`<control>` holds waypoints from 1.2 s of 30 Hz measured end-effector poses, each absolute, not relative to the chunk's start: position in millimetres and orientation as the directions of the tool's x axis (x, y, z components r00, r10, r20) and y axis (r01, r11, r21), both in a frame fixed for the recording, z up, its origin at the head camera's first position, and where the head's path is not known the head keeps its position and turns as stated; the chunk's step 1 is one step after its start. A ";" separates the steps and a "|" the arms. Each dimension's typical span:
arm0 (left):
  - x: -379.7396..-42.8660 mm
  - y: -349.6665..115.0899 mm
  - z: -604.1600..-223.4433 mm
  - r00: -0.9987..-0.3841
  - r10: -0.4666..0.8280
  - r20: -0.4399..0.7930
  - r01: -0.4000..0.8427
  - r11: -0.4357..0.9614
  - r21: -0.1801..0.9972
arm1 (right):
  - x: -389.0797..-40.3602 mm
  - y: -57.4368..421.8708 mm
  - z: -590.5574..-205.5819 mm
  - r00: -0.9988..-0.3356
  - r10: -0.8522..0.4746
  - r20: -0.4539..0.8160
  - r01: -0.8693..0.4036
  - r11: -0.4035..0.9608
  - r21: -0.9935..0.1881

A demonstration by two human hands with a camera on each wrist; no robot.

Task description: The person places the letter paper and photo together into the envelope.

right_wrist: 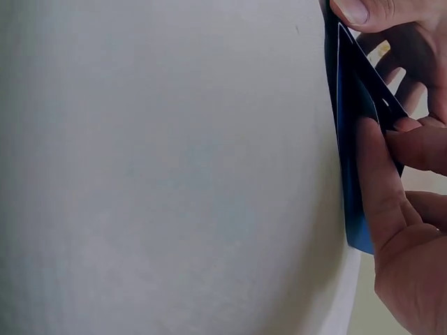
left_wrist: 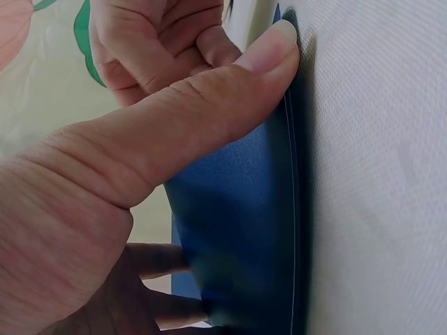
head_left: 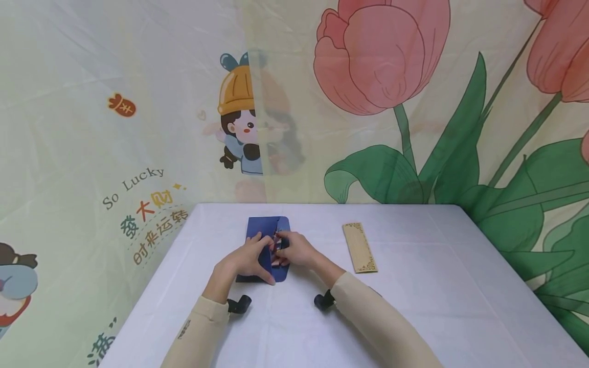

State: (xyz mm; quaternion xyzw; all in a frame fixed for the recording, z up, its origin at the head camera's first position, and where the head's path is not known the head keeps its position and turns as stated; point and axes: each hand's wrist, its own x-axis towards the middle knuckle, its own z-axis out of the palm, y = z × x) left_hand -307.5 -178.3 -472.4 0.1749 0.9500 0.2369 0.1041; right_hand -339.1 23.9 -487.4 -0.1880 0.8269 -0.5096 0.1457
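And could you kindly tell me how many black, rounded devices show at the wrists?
2: one black, rounded device at the wrist of the left hand, another at the wrist of the right hand, both on inner sides. Any beneath the beige fabric sleeves would be hidden.

The left backdrop (head_left: pixel 69 168) shows "So Lucky", "發大财", "时来运转", nearer "满", perhaps a "¥"; the left sleeve's (head_left: pixel 198 327) mark is illegible.
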 end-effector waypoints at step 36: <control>-308.8 -179.8 -474.6 -0.913 0.394 -0.109 0.295 0.820 0.490 | -344.4 18.0 -491.9 -0.891 -0.453 -0.031 -0.222 0.493 -0.841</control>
